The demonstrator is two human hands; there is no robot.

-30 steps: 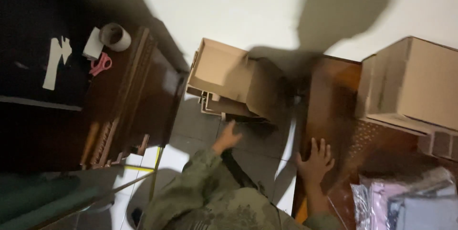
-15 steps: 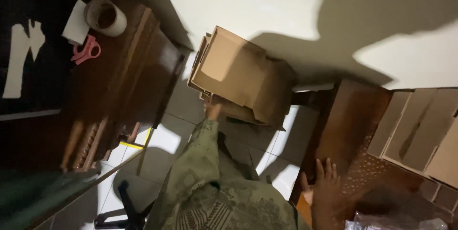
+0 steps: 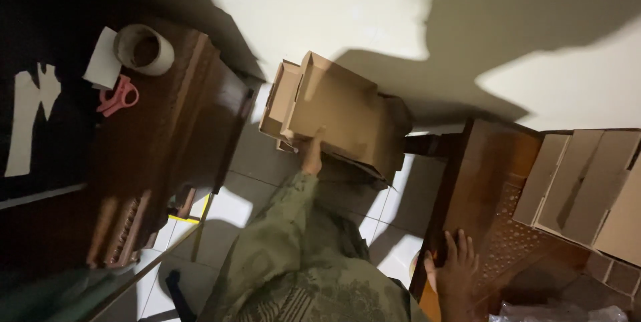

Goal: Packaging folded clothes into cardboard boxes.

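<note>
A stack of brown cardboard boxes [image 3: 340, 112] stands on the tiled floor against the pale wall. My left hand [image 3: 310, 155], in a camouflage sleeve, reaches forward and grips the top box at its near lower edge, thumb on the face and fingers hidden beneath. Off to the right, my right hand [image 3: 455, 267] lies flat with fingers spread on the near corner of a dark wooden table [image 3: 494, 182]; it holds nothing.
Flat-packed cardboard boxes [image 3: 587, 188] lie on the right table. A dark wooden cabinet [image 3: 180, 128] at left carries a tape roll [image 3: 143, 48], pink scissors [image 3: 119, 95] and a white paper piece [image 3: 102, 68]. A plastic bag [image 3: 554, 312] shows at bottom right.
My left hand has reached forward from open air onto the cardboard box. My right hand settled on the right table's corner. The view has swung left and closer.
</note>
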